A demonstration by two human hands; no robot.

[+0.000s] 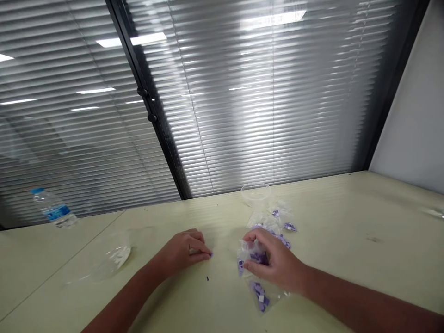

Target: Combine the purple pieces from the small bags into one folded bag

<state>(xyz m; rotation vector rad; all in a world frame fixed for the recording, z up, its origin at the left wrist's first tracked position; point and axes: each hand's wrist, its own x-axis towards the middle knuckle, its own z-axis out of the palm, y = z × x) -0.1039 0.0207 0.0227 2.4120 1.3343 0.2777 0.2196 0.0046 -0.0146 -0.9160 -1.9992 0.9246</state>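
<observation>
My left hand [189, 249] pinches a tiny purple piece [211, 255] between thumb and fingertips, just over the table. A small dark bit [207, 278] lies below it. To the right, my right hand [274, 259] has its fingers closed round a clear plastic bag [244, 254] with purple pieces inside. Another clear bag of purple pieces [260, 297] lies flat just under that hand. Behind it, several more clear bags [274, 219] holding purple and white pieces are heaped together, partly hidden by the hand.
A clear round plastic tub [255, 193] stands at the back, by the window blinds [270, 115]. On the left lies a transparent plastic container [114, 254] holding something white. A water bottle [55, 210] with a blue cap is at the far left. The pale table [347, 222] meets a wall on the right.
</observation>
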